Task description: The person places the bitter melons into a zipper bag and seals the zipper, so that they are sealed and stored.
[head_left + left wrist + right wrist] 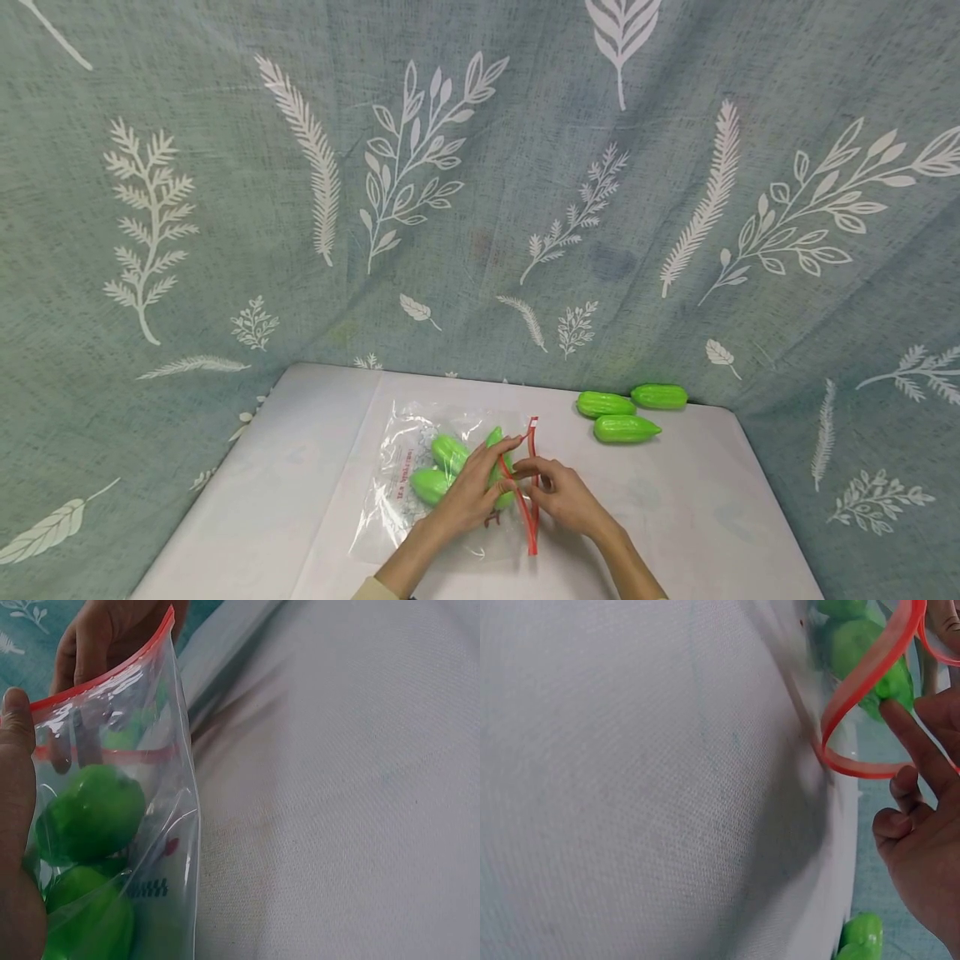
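A clear plastic zip bag with a red-edged mouth and red print lies on the table, several shiny green gourd-like vegetables inside it. My left hand lies over the bag and pinches its near lip, thumb on the red strip. At the mouth, my right hand grips the other lip, so the red edges bow apart. Its index finger reaches through the opening to the tip of a green vegetable. Part of the bag's contents is hidden under my left hand.
Three more green vegetables lie at the table's back right, close together. The white-covered table ends at a grey-green curtain with white leaf prints, which surrounds the back and sides.
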A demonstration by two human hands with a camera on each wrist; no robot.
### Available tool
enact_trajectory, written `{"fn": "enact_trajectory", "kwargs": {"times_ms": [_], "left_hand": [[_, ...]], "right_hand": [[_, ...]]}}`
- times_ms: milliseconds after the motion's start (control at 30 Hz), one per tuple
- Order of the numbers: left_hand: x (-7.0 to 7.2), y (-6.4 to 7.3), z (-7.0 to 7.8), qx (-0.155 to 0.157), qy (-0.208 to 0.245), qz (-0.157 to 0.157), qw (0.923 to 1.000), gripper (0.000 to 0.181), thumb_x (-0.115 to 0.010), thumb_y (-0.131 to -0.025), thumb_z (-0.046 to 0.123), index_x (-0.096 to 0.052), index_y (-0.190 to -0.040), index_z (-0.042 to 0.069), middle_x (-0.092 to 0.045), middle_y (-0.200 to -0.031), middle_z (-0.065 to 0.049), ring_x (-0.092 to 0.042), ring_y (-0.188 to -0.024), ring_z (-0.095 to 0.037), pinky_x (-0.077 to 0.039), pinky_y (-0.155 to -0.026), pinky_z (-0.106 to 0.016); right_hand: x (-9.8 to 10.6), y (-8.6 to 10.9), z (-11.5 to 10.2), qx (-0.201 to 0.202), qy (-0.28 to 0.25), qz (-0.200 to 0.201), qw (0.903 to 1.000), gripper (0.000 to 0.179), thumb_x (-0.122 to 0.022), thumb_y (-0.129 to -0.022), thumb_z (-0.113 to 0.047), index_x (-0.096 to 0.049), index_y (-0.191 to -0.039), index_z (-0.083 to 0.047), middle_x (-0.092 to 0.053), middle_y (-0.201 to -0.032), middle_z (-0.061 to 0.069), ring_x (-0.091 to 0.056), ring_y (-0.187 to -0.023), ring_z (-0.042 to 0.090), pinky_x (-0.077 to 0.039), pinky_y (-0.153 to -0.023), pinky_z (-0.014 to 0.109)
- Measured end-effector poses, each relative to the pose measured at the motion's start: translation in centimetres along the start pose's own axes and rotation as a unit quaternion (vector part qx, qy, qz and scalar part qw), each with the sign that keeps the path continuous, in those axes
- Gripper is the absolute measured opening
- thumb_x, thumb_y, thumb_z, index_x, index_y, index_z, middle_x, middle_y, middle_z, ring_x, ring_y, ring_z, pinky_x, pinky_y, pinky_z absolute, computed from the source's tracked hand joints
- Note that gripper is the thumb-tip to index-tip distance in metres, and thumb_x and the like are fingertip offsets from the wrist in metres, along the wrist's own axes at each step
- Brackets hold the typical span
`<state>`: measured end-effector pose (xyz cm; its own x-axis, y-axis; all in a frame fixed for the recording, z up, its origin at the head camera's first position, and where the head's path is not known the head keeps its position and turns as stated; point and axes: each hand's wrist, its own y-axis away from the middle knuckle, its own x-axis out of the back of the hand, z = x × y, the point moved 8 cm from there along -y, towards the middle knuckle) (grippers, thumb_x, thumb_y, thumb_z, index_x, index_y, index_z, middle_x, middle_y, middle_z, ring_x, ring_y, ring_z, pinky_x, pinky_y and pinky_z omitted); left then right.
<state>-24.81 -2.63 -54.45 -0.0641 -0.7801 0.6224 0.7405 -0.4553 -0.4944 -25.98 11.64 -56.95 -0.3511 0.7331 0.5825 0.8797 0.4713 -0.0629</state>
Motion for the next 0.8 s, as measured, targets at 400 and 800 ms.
{"fn": "enact_trajectory", "kwargs": {"times_ms": [400, 800], "left_hand": [[-0.39, 0.18, -0.10, -0.005, -0.004, -0.002, 1.0000, 0.064, -0.050, -0.098, 0.045, -0.039, -0.153, 0.016, -0.046, -0.155, 0.003, -0.040, -0.143, -0.039, -0.025, -0.119, -0.062], [-0.37, 0.08, -0.20, 0.010, -0.004, -0.015, 0.9998, 0.065, -0.060, -0.096, 0.036, -0.038, -0.155, 0.018, -0.045, -0.156, 0.004, -0.041, -0.144, -0.029, -0.025, -0.120, -0.059]], "right_hand": [[-0.44, 0.33, -0.32, 0.018, 0.000, -0.022, 0.9996, 0.044, -0.059, -0.095, -0.003, -0.064, -0.129, -0.032, -0.066, -0.118, -0.012, -0.055, -0.088, 0.011, -0.046, -0.076, 0.026], [0.20, 0.19, -0.08, 0.009, -0.009, -0.009, 0.9999, 0.035, -0.065, -0.096, -0.012, -0.064, -0.130, -0.015, -0.071, -0.112, -0.014, -0.056, -0.092, 0.017, -0.047, -0.079, 0.030]]}}
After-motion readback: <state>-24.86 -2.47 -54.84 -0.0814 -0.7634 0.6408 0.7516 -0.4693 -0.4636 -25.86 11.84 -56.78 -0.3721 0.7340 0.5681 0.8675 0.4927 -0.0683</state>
